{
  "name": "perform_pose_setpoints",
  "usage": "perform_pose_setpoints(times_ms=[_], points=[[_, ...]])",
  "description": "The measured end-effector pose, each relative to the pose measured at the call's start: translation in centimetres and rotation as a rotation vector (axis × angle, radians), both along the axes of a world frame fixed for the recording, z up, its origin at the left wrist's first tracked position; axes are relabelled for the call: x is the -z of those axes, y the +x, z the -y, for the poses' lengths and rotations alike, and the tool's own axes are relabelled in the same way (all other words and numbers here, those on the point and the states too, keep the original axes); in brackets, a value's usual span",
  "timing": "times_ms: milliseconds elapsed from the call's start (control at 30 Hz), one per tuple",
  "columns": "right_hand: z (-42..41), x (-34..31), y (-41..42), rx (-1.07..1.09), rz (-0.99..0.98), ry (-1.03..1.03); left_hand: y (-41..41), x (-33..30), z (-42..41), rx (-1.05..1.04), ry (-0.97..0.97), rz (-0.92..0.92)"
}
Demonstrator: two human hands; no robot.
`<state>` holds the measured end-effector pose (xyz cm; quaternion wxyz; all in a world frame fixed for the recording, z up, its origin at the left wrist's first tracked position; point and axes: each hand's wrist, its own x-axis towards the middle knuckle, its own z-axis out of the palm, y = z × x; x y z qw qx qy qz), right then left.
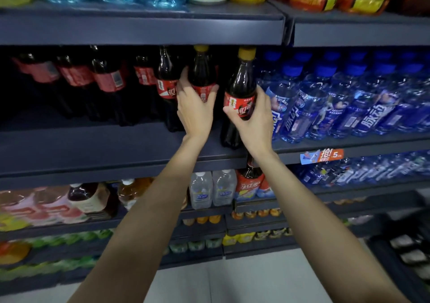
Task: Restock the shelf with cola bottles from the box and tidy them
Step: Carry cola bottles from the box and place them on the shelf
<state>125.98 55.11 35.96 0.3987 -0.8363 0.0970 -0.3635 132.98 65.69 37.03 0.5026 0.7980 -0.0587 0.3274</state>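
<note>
On the cola shelf (116,144), your right hand (253,118) grasps a yellow-capped cola bottle (242,88) at its label, upright at the front edge. Your left hand (194,107) clasps its neighbour (202,74), standing just left and deeper in.

Both forearms are bare, no sleeves in view, and the hands (195,109) seemingly wear no rings

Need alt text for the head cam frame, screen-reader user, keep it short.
A person's two bare hands each grip a yellow-capped cola bottle on a dark store shelf: the left hand holds one set further back, the right hand one at the front edge. More cola bottles stand to the left, blue water bottles to the right.
</note>
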Motion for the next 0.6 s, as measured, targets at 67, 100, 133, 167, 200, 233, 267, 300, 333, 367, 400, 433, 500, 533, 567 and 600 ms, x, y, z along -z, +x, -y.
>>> perform_pose_setpoints(times_ms=[67,100,133,167,200,233,267,300,333,367,400,433,500,533,567,600], points=[[0.0,1.0,-0.6,-0.050,-0.093,-0.058,-0.3,0.7,-0.3,0.004,0.114,0.046],[0.0,1.5,-0.8,-0.059,-0.134,-0.069,-0.3,0.9,-0.5,-0.004,0.178,0.060],[-0.1,2.0,-0.9,-0.055,-0.159,-0.069,-0.4,1.1,-0.7,-0.021,0.238,0.068],[-0.1,2.4,-0.9,-0.044,-0.166,-0.059,-0.4,1.2,-1.0,-0.042,0.290,0.068],[-0.2,2.6,-0.7,-0.027,-0.164,-0.042,-0.4,1.1,-1.2,-0.059,0.325,0.062],[-0.3,2.6,-0.5,-0.010,-0.157,-0.022,-0.3,1.0,-1.4,-0.069,0.343,0.052],[-0.4,2.5,-0.1,0.008,-0.156,-0.007,-0.2,1.0,-1.5,-0.073,0.351,0.044],[-0.6,2.4,0.2,0.025,-0.159,0.000,-0.1,0.9,-1.6,-0.074,0.353,0.038],[-0.8,2.3,0.5,0.042,-0.167,0.000,-0.1,1.0,-1.6,-0.071,0.350,0.038],[-1.0,2.2,0.9,0.058,-0.175,-0.003,-0.1,1.2,-1.5,-0.067,0.344,0.046],[-1.3,2.1,1.2,0.071,-0.185,-0.007,-0.2,1.4,-1.5,-0.066,0.339,0.061],[-1.6,2.0,1.5,0.085,-0.196,-0.012,-0.2,1.6,-1.5,-0.070,0.333,0.077],[-2.1,1.8,2.0,0.113,-0.217,-0.025,-0.2,1.9,-1.5,-0.084,0.316,0.095],[-2.3,1.7,2.1,0.125,-0.228,-0.033,-0.2,2.0,-1.5,-0.085,0.304,0.095],[-2.3,1.6,2.2,0.137,-0.238,-0.044,-0.2,2.1,-1.4,-0.083,0.293,0.092],[-2.4,1.6,2.3,0.145,-0.247,-0.058,-0.2,2.1,-1.4,-0.080,0.287,0.087]])
